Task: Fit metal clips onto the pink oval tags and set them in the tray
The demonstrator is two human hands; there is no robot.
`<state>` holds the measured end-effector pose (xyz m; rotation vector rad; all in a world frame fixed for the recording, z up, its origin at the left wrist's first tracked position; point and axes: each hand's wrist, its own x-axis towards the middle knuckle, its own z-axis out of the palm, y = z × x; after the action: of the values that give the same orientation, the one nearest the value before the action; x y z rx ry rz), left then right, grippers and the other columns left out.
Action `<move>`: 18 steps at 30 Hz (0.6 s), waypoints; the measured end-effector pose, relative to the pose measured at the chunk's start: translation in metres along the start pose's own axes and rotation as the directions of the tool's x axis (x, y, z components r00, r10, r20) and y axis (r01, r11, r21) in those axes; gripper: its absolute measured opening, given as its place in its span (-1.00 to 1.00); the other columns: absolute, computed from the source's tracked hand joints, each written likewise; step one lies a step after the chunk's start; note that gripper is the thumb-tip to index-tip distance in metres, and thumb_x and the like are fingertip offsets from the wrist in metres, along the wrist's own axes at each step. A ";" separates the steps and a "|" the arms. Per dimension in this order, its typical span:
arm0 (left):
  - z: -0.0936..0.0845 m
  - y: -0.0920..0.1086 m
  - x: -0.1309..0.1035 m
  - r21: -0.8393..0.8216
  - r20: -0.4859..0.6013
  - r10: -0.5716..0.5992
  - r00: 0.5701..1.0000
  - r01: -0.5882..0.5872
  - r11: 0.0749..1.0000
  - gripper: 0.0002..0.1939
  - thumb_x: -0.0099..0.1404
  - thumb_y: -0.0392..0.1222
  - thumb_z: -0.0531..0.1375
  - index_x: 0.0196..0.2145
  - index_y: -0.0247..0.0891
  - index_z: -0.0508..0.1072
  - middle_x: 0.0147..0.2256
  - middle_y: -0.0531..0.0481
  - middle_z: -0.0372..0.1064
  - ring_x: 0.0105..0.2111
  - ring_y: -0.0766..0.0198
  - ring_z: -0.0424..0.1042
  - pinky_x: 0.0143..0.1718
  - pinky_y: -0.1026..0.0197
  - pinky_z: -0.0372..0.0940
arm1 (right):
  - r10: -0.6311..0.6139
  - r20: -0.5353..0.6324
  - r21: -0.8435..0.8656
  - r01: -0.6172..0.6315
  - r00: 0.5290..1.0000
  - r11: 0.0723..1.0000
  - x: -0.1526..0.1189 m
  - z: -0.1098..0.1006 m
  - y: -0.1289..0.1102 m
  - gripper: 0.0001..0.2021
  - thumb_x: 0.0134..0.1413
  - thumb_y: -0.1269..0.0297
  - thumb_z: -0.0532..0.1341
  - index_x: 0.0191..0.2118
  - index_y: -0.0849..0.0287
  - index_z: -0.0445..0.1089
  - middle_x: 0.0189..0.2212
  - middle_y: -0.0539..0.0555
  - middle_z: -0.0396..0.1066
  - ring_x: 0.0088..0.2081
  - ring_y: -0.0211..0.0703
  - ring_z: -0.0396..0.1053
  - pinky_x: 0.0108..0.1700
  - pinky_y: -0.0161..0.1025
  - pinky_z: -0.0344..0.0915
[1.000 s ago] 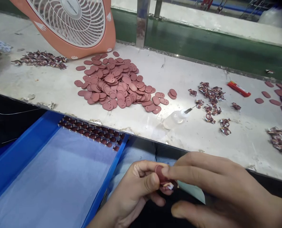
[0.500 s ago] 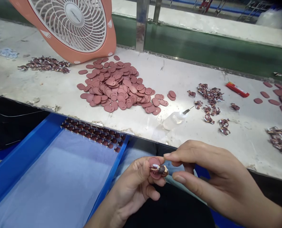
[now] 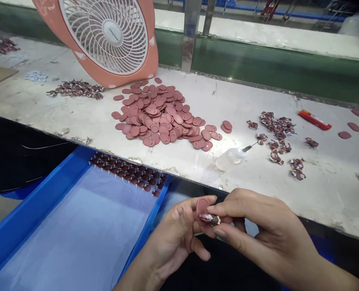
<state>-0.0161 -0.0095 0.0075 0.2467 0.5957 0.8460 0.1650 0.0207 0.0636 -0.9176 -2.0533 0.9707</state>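
My left hand [image 3: 179, 232] is closed on a reddish-brown oval disc [image 3: 201, 205], held upright between thumb and fingers above my lap. A small brown-and-white figurine [image 3: 210, 218] lies against the lower part of that disc. My right hand [image 3: 258, 230] reaches in from the right, thumb and forefinger closed around the figurine. Whether figurine and disc are stuck together I cannot tell. On the bench beyond are a heap of similar discs [image 3: 164, 115], a cluster of loose figurines [image 3: 278, 125] and a clear squeeze bottle [image 3: 230, 158] with a needle tip, lying on its side.
An orange fan [image 3: 150, 52] stands behind the heap. Below the bench edge at left, a blue tray [image 3: 58, 238] holds rows of discs with figurines [image 3: 131, 171] at its far end. A red packet [image 3: 314, 120] and more discs [image 3: 354, 126] lie to the right.
My right thumb and forefinger have closed in on the figurine, having been just apart from it. The view has shifted slightly left, so the bench things appear further right.
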 end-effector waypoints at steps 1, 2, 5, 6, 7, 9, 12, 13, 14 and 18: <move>0.001 0.000 -0.002 0.025 -0.059 0.051 0.997 -0.050 0.998 -0.43 0.11 0.22 0.35 -0.07 -0.24 0.59 -0.34 -0.05 0.46 -0.41 0.32 0.45 -0.57 0.40 0.42 | -0.044 -0.044 -0.062 0.041 0.998 0.997 0.000 0.004 0.001 -0.81 0.23 0.48 0.24 -0.07 0.18 0.46 -0.42 0.01 0.47 -0.46 -0.32 0.42 -0.45 -0.41 0.36; 0.002 0.000 -0.003 0.065 -0.142 0.131 0.981 -0.123 0.990 -0.43 0.08 0.22 0.37 -0.07 -0.21 0.59 -0.35 -0.04 0.46 -0.42 0.31 0.44 -0.56 0.39 0.42 | -0.088 -0.091 -0.138 0.075 0.992 0.988 0.000 0.008 0.002 -0.80 0.22 0.50 0.24 -0.06 0.20 0.46 -0.41 0.02 0.48 -0.45 -0.31 0.43 -0.44 -0.41 0.38; 0.005 -0.002 -0.010 0.238 -0.355 0.432 0.829 -0.367 0.899 -0.59 -0.04 0.05 0.50 -0.27 -0.19 0.60 -0.41 0.04 0.43 -0.46 0.35 0.37 -0.53 0.38 0.37 | -0.233 -0.173 -0.362 0.158 0.957 0.919 0.000 0.025 0.008 -0.76 0.19 0.56 0.24 -0.03 0.27 0.45 -0.38 0.07 0.50 -0.42 -0.25 0.46 -0.40 -0.35 0.42; 0.006 -0.002 -0.011 0.286 -0.375 0.497 0.782 -0.412 0.865 -0.63 -0.08 -0.01 0.53 -0.33 -0.19 0.59 -0.44 0.06 0.42 -0.48 0.36 0.34 -0.53 0.38 0.34 | -0.287 -0.173 -0.411 0.196 0.942 0.891 0.001 0.031 0.011 -0.74 0.19 0.57 0.25 0.00 0.30 0.44 -0.38 0.09 0.51 -0.41 -0.22 0.46 -0.39 -0.32 0.42; 0.007 -0.001 -0.012 0.317 -0.379 0.531 0.758 -0.433 0.844 -0.65 -0.10 -0.05 0.54 -0.37 -0.18 0.58 -0.45 0.08 0.42 -0.50 0.38 0.32 -0.52 0.38 0.32 | -0.337 -0.164 -0.440 0.237 0.927 0.866 0.002 0.037 0.014 -0.72 0.19 0.58 0.24 0.02 0.34 0.42 -0.37 0.12 0.52 -0.41 -0.20 0.46 -0.40 -0.29 0.42; 0.007 0.001 -0.013 0.349 -0.382 0.550 0.743 -0.435 0.830 -0.71 -0.08 -0.11 0.53 -0.41 -0.18 0.58 -0.44 0.09 0.45 -0.54 0.41 0.29 -0.50 0.37 0.31 | -0.408 -0.137 -0.452 0.310 0.902 0.837 0.006 0.049 0.020 -0.72 0.19 0.59 0.25 0.03 0.39 0.41 -0.37 0.15 0.53 -0.41 -0.17 0.47 -0.41 -0.26 0.41; 0.005 0.006 -0.012 0.360 -0.446 0.563 0.696 -0.436 0.825 -0.79 0.02 -0.11 0.49 -0.43 -0.19 0.57 -0.45 0.09 0.47 -0.56 0.42 0.28 -0.51 0.35 0.29 | -0.441 -0.115 -0.442 0.351 0.890 0.825 0.018 0.062 0.023 -0.77 0.19 0.59 0.24 -0.02 0.40 0.42 -0.37 0.19 0.54 -0.42 -0.17 0.47 -0.44 -0.25 0.40; 0.004 0.008 -0.012 0.365 -0.472 0.569 0.674 -0.438 0.822 -0.79 0.05 -0.09 0.47 -0.43 -0.20 0.57 -0.46 0.09 0.47 -0.56 0.40 0.29 -0.52 0.35 0.29 | -0.446 -0.110 -0.445 0.357 0.888 0.821 0.022 0.065 0.022 -0.78 0.19 0.59 0.24 -0.04 0.41 0.42 -0.39 0.19 0.54 -0.44 -0.17 0.46 -0.45 -0.25 0.39; 0.001 0.009 -0.013 0.375 -0.495 0.573 0.652 -0.435 0.819 -0.78 0.07 -0.06 0.45 -0.42 -0.21 0.56 -0.47 0.08 0.46 -0.54 0.38 0.32 -0.52 0.34 0.30 | -0.453 -0.101 -0.449 0.366 0.886 0.815 0.025 0.067 0.021 -0.78 0.18 0.59 0.25 -0.05 0.42 0.43 -0.41 0.18 0.54 -0.46 -0.17 0.45 -0.48 -0.25 0.38; -0.030 0.025 -0.017 0.574 -0.584 0.651 0.485 -0.321 0.753 -0.74 0.20 0.02 0.35 -0.30 -0.22 0.52 -0.36 0.00 0.51 -0.33 0.18 0.52 -0.47 0.26 0.41 | -0.482 0.026 -0.437 0.444 0.876 0.782 0.025 0.071 0.014 -0.84 0.19 0.55 0.24 -0.11 0.38 0.45 -0.51 0.06 0.52 -0.59 -0.24 0.39 -0.58 -0.26 0.33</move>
<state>-0.0580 -0.0071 0.0008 0.4518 1.5803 1.4267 0.0995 0.0227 0.0240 -0.5895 -2.3043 0.2037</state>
